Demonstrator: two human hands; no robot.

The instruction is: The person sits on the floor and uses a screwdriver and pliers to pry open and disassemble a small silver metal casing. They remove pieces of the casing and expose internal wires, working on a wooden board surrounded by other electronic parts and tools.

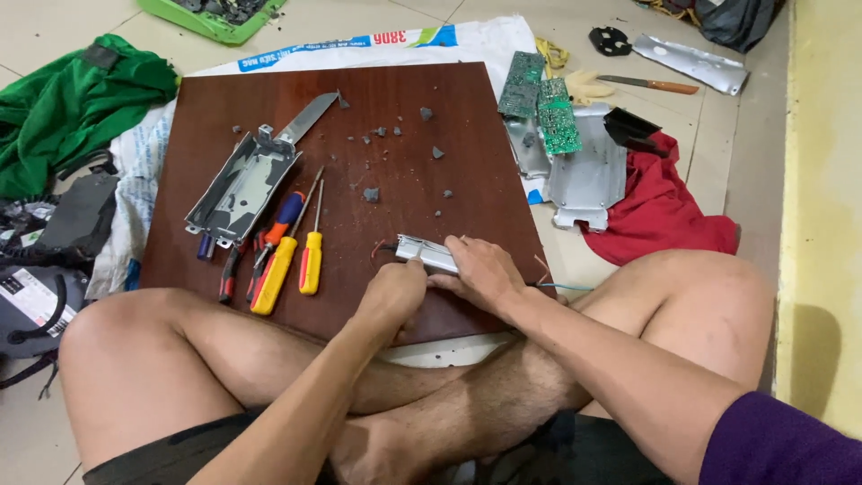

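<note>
At the near edge of the dark brown wooden board (449,162), the left hand (391,296) and right hand (485,269) both clasp a small silver metal box (426,254), which juts out leftward past the fingers. Beyond lie yellow-handled screwdrivers (296,260) and a grey metal casing (244,184).

Dark wooden board (467,135) on the floor (54,22). On the board: grey metal casing (241,184), knife (305,117), screwdrivers (285,260), grey debris bits (371,194), small metal box (429,255).

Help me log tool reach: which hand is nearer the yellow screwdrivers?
Left. The left hand lies just right of the yellow screwdrivers; the right hand sits farther right, on the small metal case.
</note>
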